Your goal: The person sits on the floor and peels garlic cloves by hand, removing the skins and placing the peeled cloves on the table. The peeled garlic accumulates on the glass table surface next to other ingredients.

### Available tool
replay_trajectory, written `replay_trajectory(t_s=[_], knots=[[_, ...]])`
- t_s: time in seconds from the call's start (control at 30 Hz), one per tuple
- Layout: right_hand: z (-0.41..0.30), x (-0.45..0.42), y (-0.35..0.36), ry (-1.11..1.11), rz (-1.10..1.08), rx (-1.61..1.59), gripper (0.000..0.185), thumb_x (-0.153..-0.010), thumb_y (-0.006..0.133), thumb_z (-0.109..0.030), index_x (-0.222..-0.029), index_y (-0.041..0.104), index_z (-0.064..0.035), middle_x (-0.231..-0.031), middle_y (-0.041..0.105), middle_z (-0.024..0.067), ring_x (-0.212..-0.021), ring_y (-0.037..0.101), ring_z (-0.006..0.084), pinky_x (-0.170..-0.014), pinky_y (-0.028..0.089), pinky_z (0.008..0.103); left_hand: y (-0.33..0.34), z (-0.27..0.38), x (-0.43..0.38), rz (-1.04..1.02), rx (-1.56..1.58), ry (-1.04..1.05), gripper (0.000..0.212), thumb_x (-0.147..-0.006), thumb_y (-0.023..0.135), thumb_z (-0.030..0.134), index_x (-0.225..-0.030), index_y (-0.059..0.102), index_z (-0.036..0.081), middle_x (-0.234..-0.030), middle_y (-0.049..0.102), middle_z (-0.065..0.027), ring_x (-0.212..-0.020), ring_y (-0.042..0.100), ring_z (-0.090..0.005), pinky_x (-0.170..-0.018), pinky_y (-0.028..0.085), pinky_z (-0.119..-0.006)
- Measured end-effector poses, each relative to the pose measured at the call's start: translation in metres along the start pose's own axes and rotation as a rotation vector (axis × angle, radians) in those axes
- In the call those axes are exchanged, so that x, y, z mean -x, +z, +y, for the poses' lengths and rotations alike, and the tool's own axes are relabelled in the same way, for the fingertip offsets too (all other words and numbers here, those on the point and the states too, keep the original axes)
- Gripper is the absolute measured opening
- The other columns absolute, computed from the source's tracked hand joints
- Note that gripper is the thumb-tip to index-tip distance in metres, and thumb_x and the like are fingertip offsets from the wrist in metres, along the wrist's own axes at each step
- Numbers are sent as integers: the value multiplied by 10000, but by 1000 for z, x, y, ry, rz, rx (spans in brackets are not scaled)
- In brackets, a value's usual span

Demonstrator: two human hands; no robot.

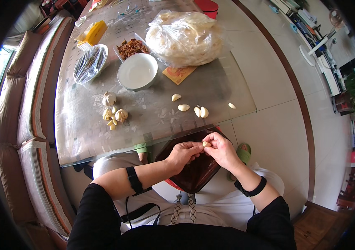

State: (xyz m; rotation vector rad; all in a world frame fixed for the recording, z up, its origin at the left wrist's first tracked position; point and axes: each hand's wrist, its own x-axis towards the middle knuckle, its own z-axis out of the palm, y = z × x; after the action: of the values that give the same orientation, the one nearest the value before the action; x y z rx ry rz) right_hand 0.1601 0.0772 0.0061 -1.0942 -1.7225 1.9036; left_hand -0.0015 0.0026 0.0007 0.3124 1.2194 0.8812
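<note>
Between the fingertips of both hands is a small garlic clove [206,144]. My left hand [183,154] pinches it from the left, my right hand [220,149] from the right. Both are above a dark red bin [196,179] between my knees. Just past the table's near edge lie several loose cloves: one [176,97] at the back, another [183,107], a close pair [201,112], and one [232,106] farther right. At the left sit a whole garlic bulb [109,98], a partly opened bulb [121,115] and peeled cloves [112,122].
On the glass-topped table [146,118] stand a white bowl [137,72], a film-covered bowl [90,64], a tray of brown shredded food [132,48] and a large plastic bag [185,39] of pale food. A yellow packet [94,34] lies behind. A sofa [33,125] runs along the left.
</note>
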Motion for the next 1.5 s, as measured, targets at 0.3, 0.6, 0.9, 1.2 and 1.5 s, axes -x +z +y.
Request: replay_trajectory(t_s=[0.3, 0.6, 0.9, 1.2, 1.5], knots=[[0, 3, 1, -47, 4, 79, 153, -852, 562, 56, -986, 512, 1, -835, 564, 5, -763, 560, 49, -690, 488, 199, -2, -1, -1, 38, -78, -6, 131, -869, 620, 189, -906, 630, 64, -801, 610, 9, -669, 490, -55, -596, 382, -198], [5, -2, 1, -18, -11, -21, 179, -837, 570, 61, -988, 502, -5, -887, 580, 22, -815, 567, 60, -751, 480, 212, 0, 0, -1, 84, -137, -23, 196, -873, 593, 249, -940, 604, 65, -771, 562, 22, -662, 478, -63, -591, 386, -211], [5, -3, 0, 40, -5, -111, 168, -837, 599, 22, -981, 515, 0, -907, 602, 31, -846, 575, 79, -801, 479, 226, -4, 1, -5, 18, -17, -196, 252, -909, 564, 331, -965, 605, 89, -841, 560, 26, -706, 488, -65, -613, 393, -210], [-4, 0, -4, 79, -27, -121, 158, -814, 627, 21, -964, 575, 11, -865, 651, 59, -826, 648, 134, -767, 516, 254, -3, 2, -2, -70, 2, -70, 245, -895, 610, 334, -954, 616, 97, -784, 554, 39, -669, 463, -57, -620, 399, -200], [-11, 1, -8, 165, -1, -276, 177, -817, 639, 10, -986, 587, -1, -897, 640, 45, -832, 644, 135, -791, 509, 248, -4, -1, -4, -89, 134, -54, 202, -898, 617, 272, -970, 629, 84, -797, 578, 37, -664, 445, -47, -601, 391, -189]])
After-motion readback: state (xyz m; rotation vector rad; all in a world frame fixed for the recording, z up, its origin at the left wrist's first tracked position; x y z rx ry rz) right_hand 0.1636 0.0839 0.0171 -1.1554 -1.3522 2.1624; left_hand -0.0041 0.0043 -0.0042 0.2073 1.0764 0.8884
